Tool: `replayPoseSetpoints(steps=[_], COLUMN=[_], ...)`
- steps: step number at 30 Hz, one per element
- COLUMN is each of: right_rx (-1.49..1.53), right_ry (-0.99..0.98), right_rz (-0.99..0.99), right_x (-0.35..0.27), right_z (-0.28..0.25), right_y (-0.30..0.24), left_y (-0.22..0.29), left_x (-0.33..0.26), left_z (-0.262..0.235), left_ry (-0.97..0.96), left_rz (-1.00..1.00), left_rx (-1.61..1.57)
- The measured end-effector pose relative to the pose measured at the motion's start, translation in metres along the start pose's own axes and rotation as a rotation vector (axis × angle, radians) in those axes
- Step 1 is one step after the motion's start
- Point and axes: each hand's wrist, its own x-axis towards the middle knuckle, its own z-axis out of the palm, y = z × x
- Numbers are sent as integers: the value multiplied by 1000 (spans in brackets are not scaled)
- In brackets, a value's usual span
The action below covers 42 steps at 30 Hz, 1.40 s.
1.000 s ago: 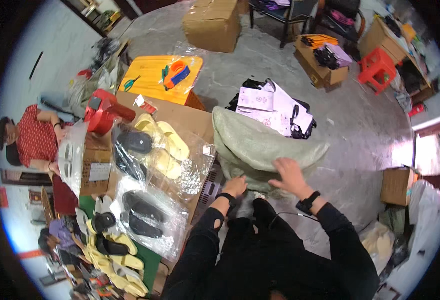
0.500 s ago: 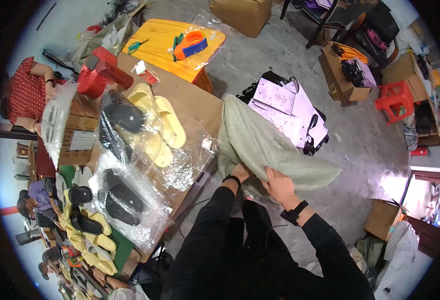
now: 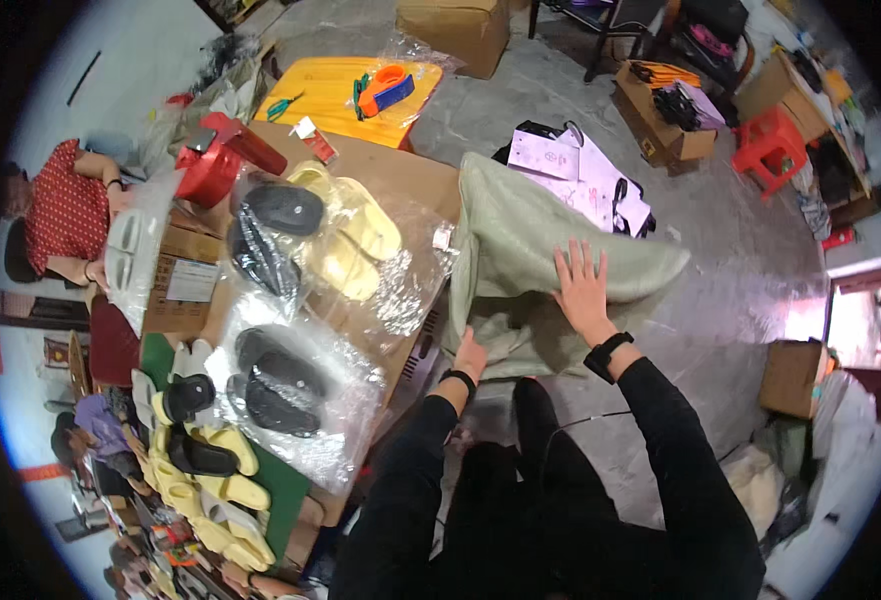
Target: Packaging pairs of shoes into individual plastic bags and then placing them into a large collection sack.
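The pale green sack (image 3: 515, 205) gapes at 12 o'clock from your body, just beside the counter (image 3: 418, 180), its dark mouth turned toward you. Your left hand (image 3: 471, 353) is at the sack's near edge, around 7 o'clock on it, fingers partly curled; whether that grip is clamped on the cloth I cannot tell. Your right hand (image 3: 584, 292) lies against the raised flap toward 3 o'clock, its grip spread wide with the fingers apart, pinching nothing.

Past the sack, at 12 to 1 o'clock, a heap of lilac bags (image 3: 590, 190) lies on the floor (image 3: 720, 290). At 9 to 10 o'clock the counter carries yellow slippers (image 3: 370, 225) and black slippers (image 3: 282, 385) (the black pair nearest you is in clear plastic). A red stool (image 3: 768, 150) stands well apart at 2 o'clock.
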Motion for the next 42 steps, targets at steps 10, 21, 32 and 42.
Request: replayPoseSetpoints(steps=[10,21,32,42], right_rx=[209,631,518,1442], right_ry=[-851,-723,-1486,-632], right_rz=[79,-63,-432,73], right_x=[-178,-260,-222,28], right_z=[48,54,43,-21], right_y=[-163,-168,-168,-241], left_y=[-9,-23,145,124], left_x=[-151,-137,-103,-124], left_z=[86,158,111,179], left_ry=[1115,916,464,603], left_rz=[-103,-406,427,185], left_rx=[-202,-95,-681,-625])
